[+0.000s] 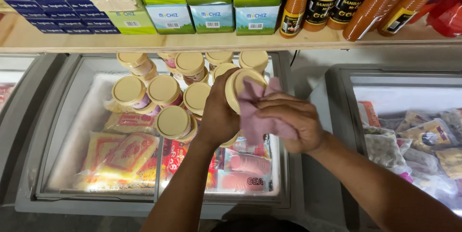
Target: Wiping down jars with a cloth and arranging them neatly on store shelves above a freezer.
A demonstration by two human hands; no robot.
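From the head camera, you are looking down into an open chest freezer (pixel 57 116) below a wooden shelf (pixel 144 43). Your left hand (pixel 219 111) is wrapping around the side of a round tub (pixel 240 90) with a beige lid, gripping it and holding it tilted above the freezer opening, its lid facing partly toward you. Your right hand (pixel 293 121) is clenching a pink cloth (pixel 257 111) and pressing it against the lid and front of that tub; the cloth is lying bunched between your fingers and the lid.

Just beside and behind the held tub, more beige-lidded tubs (pixel 163 90) are standing in a cluster in the upper part of the freezer, some upright and some leaning against each other. Below them, flat red and yellow packets (pixel 125 157) are lying in the freezer's lower left, and packs of pink sliced meat (pixel 245 164) are lying under your left wrist.

On the shelf above, green and blue cartons (pixel 211 18) are sitting in stacked rows, dark blue boxes (pixel 57 8) are lying to their left, and orange sauce bottles (pixel 337 1) are leaning at the right. A second freezer (pixel 346 111), well apart at the right, is holding bagged frozen food (pixel 423 140).
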